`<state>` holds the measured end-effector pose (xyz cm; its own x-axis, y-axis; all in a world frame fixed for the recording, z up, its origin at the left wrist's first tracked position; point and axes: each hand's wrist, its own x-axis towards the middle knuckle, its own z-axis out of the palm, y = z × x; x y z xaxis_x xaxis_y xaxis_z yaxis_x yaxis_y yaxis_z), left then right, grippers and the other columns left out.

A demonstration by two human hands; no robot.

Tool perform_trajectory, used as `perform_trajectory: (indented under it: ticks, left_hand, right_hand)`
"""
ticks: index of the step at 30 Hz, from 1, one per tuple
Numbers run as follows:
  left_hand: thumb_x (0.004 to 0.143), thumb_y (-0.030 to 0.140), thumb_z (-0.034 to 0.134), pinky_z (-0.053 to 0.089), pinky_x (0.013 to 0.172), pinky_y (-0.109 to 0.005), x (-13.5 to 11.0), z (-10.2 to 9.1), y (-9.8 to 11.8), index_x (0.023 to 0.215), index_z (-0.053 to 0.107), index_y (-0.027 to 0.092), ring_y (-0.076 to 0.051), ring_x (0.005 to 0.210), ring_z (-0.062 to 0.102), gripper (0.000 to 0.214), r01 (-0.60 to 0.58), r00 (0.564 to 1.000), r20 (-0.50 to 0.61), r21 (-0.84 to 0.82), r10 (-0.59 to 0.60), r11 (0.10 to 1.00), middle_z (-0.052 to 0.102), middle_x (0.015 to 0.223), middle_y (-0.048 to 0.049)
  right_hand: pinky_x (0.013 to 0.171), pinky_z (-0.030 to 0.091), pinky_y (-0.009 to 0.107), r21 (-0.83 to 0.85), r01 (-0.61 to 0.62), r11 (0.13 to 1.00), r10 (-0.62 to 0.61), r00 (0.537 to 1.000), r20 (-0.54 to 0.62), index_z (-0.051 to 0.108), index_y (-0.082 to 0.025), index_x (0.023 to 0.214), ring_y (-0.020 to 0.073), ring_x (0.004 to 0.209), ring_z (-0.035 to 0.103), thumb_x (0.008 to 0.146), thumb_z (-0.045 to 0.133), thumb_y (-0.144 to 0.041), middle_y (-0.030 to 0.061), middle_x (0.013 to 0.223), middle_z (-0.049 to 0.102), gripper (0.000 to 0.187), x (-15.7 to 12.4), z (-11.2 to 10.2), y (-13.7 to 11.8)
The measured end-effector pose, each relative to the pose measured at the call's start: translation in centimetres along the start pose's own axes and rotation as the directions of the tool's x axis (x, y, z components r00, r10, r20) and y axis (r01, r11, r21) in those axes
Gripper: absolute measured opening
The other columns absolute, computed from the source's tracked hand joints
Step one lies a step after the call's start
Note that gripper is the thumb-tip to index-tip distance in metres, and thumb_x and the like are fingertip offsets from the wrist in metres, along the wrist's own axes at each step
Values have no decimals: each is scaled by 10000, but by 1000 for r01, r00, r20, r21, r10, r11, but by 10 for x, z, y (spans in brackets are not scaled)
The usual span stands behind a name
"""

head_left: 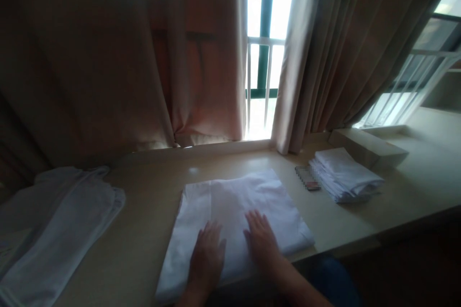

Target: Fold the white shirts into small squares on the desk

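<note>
A white cloth (237, 196), folded into a broad rectangle, lies on the pale tabletop (133, 249) near its front edge. My left hand (209, 254) rests palm down on the lower middle of the cloth, fingers stretched forward. Beside it, a little to the right, my right hand (261, 237) is also flat on the cloth with the fingers extended. Neither hand grips anything. Slight creases run across the cloth's right side. What kind of cloth it is cannot be told from this view.
Loose white cloth (72, 216) is spread at the left. To the right sit a stack of folded white cloths (345, 172), a small blurred-out flat object (308, 177) and a pale box (370, 146). Curtains (201, 72) hang behind the table by a bright window (262, 91).
</note>
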<state>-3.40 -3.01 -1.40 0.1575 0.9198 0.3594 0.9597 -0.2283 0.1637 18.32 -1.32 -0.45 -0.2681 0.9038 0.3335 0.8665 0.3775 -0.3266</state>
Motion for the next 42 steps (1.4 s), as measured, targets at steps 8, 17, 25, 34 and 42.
perform_trajectory:
  ticks: [8,17,25,34,42]
  left_hand:
    - [914,398,384,143,1148,-539,-15,33,5,1432,354,295,-292,1434,192,529,73,990,101,213,-96,974,298,1534,-45]
    - [885,521,414,92,1128,-594,-22,30,6,1443,325,294,-355,1444,78,609,220,972,29,222,-231,950,234,1562,-64]
    - [884,533,402,89,1125,-595,-21,29,6,1451,315,283,-366,1441,78,625,233,968,39,229,-248,945,221,1566,-73]
    - [882,569,376,86,1126,-594,-21,28,6,1464,288,283,-374,1438,85,654,218,968,63,251,-241,943,223,1565,-80]
    - [875,568,393,61,1131,-587,-23,30,5,1456,306,284,-364,1444,54,653,243,962,72,200,-262,949,221,1567,-68]
  right_hand:
    - [1150,69,542,80,-12,997,-4,982,189,304,-229,1479,280,1441,95,981,285,-485,50,1548,220,560,0,37,-34]
    - [1140,-21,539,-48,-112,993,121,954,276,202,-307,1501,278,1447,21,909,231,-683,11,1570,109,701,-15,18,17]
    - [1151,6,483,-155,-209,966,245,932,269,227,-312,1495,260,1450,16,907,211,-688,8,1575,132,698,-24,-7,73]
    - [1135,-28,530,-280,-369,886,414,902,123,232,-303,1495,243,1448,34,926,213,-654,2,1577,131,669,-37,-13,110]
    - [1148,0,477,-317,-428,847,469,881,62,213,-205,1509,236,1446,58,922,229,-638,61,1574,143,730,-38,-4,115]
